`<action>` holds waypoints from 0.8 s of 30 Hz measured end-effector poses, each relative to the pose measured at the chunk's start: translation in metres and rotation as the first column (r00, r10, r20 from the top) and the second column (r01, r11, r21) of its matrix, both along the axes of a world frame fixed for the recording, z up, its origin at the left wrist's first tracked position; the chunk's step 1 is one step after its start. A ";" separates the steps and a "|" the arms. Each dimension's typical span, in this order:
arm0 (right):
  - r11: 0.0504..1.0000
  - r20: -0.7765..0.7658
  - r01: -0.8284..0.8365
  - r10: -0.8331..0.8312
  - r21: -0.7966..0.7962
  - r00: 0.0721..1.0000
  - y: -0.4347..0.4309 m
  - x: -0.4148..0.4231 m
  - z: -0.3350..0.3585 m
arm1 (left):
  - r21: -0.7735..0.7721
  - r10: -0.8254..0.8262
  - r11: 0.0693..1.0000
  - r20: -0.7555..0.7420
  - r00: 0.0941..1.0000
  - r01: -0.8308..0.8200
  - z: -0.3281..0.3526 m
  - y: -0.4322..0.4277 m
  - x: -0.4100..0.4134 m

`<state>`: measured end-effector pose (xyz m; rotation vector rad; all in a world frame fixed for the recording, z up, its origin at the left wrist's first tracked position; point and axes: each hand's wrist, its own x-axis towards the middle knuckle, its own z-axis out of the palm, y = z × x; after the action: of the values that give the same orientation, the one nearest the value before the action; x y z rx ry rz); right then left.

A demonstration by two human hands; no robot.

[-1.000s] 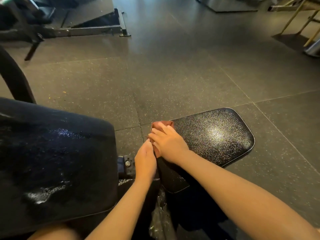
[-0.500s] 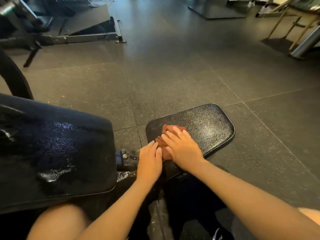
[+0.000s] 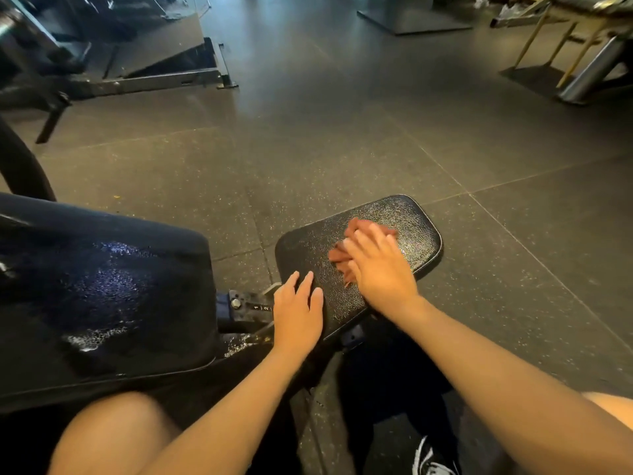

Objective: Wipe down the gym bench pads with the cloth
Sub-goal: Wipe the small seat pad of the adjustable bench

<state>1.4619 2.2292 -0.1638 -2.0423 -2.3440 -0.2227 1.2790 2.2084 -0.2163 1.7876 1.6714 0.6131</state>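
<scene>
A small black seat pad [image 3: 407,221] lies low in the middle of the view. A reddish-brown cloth [image 3: 337,257] is bunched on its top. My right hand [image 3: 380,269] presses flat on the cloth with straight fingers and hides most of it. At the pad's near left edge my left hand [image 3: 297,311] rests flat with its fingers spread. A larger black back pad [image 3: 102,289] fills the left side, its surface shiny with wet streaks.
A metal adjustment bracket [image 3: 245,308] with numbers joins the two pads. Dark rubber floor tiles [image 3: 342,138] stretch ahead. A machine frame [image 3: 154,80] stands far left and metal legs [image 3: 589,73] stand far right. My knee [image 3: 113,433] and shoe [image 3: 431,461] are below.
My right hand has slid the cloth from the pad's near left corner toward its far right part. My left hand has moved apart from the right and lies flat on the pad's edge.
</scene>
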 end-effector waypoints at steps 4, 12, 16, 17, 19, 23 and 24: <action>0.991 -0.046 0.129 -0.128 0.034 0.991 -0.010 -0.016 -0.007 | 0.063 -0.017 0.998 0.043 0.999 0.014 0.001 -0.001 0.010; 0.969 -0.102 0.213 -0.201 0.124 0.974 -0.002 0.055 0.017 | 0.212 -0.177 0.961 -0.011 0.984 0.175 0.024 0.016 0.062; 0.947 -0.108 0.219 -0.198 0.233 0.974 -0.018 0.031 -0.005 | 0.136 -0.110 0.986 0.082 0.991 0.098 0.032 0.015 0.073; 0.956 -0.104 0.162 -0.140 0.245 0.985 -0.024 0.028 -0.011 | 0.133 -0.097 0.988 0.088 0.991 0.085 0.034 0.015 0.074; 0.960 -0.080 0.069 -0.049 0.272 0.996 -0.025 0.035 -0.010 | 0.132 -0.097 0.987 0.061 0.993 0.088 0.036 0.012 0.074; 0.962 -0.128 0.212 -0.192 0.171 0.973 -0.001 0.054 0.013 | 0.146 -0.165 0.977 0.036 0.986 0.158 0.046 0.011 0.088; 0.952 -0.136 0.254 -0.232 0.170 0.963 0.000 0.053 0.014 | 0.146 -0.172 0.976 0.038 0.984 0.165 0.047 0.012 0.093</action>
<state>1.5152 2.2289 -0.1496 -2.1831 -1.9240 -0.3078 1.3717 2.2202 -0.1688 1.9739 1.4557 0.7097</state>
